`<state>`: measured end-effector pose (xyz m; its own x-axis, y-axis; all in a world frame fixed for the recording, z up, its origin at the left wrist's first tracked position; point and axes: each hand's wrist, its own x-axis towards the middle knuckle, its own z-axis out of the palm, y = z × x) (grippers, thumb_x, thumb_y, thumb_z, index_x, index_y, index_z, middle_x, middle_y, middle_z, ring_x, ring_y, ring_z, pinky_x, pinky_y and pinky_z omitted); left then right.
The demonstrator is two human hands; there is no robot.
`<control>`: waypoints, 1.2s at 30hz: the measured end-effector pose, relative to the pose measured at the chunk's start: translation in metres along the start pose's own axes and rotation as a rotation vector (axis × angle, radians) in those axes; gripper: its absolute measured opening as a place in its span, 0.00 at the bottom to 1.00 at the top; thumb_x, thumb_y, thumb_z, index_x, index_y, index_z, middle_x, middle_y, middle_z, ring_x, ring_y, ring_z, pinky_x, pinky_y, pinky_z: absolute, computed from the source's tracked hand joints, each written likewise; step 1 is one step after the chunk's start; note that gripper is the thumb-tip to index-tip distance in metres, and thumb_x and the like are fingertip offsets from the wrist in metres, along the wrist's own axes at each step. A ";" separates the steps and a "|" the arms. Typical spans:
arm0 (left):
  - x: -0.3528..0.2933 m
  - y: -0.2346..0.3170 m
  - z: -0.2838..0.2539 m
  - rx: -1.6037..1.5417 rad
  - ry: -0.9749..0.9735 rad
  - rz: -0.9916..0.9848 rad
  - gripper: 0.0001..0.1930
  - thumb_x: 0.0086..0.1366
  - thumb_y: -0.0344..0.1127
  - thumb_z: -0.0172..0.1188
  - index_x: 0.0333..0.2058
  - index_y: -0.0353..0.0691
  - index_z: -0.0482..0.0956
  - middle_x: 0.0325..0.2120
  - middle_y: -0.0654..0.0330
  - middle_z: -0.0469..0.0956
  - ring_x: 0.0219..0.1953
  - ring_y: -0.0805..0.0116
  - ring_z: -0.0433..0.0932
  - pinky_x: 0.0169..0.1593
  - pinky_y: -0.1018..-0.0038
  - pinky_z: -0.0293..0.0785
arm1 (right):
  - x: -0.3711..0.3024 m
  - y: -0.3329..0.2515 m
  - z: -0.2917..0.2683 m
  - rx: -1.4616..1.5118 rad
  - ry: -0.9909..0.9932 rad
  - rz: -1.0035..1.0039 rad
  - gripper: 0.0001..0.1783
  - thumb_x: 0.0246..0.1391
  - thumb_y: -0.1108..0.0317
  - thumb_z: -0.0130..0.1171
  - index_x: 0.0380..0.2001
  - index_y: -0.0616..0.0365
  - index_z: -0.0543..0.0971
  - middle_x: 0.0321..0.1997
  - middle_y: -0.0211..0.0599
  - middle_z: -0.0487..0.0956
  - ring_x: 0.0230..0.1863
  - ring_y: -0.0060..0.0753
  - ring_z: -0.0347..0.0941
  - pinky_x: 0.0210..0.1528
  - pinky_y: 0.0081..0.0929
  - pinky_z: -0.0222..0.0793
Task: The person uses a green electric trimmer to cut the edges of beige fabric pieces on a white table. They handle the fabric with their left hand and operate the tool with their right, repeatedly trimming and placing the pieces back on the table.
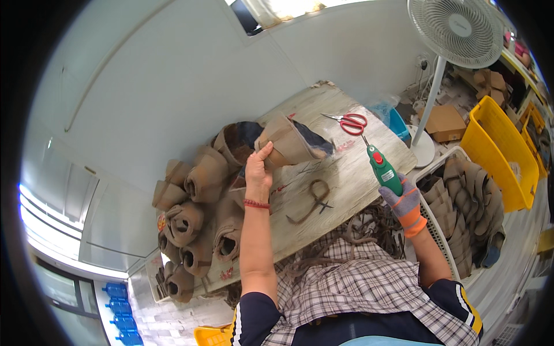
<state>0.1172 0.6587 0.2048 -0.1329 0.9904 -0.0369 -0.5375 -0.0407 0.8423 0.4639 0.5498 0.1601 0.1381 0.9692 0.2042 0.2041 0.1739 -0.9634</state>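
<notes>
Bench carries fabric tubes, completion unclear; your left grip holds another tube, seemingly unfinished, your right grip a green power tool.

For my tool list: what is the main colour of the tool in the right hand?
The tool is mainly green, with a red button; best in the head view.

From the worktable's centre, scissors lie on it at one o'clock, piled fabric tubes at nine. Off it, a pedestal fan stands at two, a crate holding fabric pieces at three, a tub just beyond; water jugs, seemingly floor-standing, at eight.
</notes>
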 end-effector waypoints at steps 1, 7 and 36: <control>-0.014 0.016 0.007 0.047 -0.023 0.061 0.13 0.59 0.29 0.61 0.43 0.33 0.77 0.39 0.58 0.79 0.41 0.68 0.78 0.49 0.72 0.73 | 0.000 -0.007 0.001 -0.086 -0.003 -0.079 0.31 0.41 0.56 0.72 0.46 0.63 0.75 0.26 0.33 0.79 0.25 0.26 0.74 0.28 0.23 0.70; -0.063 0.088 0.000 -0.029 0.058 0.082 0.11 0.62 0.31 0.57 0.42 0.32 0.76 0.38 0.56 0.80 0.41 0.63 0.79 0.46 0.66 0.76 | -0.002 -0.024 0.014 -0.601 0.006 -0.768 0.38 0.32 0.50 0.73 0.47 0.62 0.75 0.25 0.42 0.78 0.23 0.41 0.75 0.28 0.33 0.71; -0.142 0.068 0.006 -0.225 0.198 -0.105 0.13 0.66 0.33 0.53 0.46 0.33 0.71 0.45 0.53 0.76 0.46 0.59 0.77 0.51 0.61 0.74 | -0.027 -0.052 0.035 -0.547 -0.032 -0.974 0.38 0.31 0.49 0.74 0.45 0.60 0.77 0.19 0.35 0.75 0.19 0.37 0.72 0.24 0.31 0.68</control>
<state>0.1047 0.5166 0.2702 -0.2149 0.9467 -0.2400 -0.7248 0.0100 0.6889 0.4161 0.5206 0.1984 -0.3365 0.4666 0.8179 0.6116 0.7687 -0.1869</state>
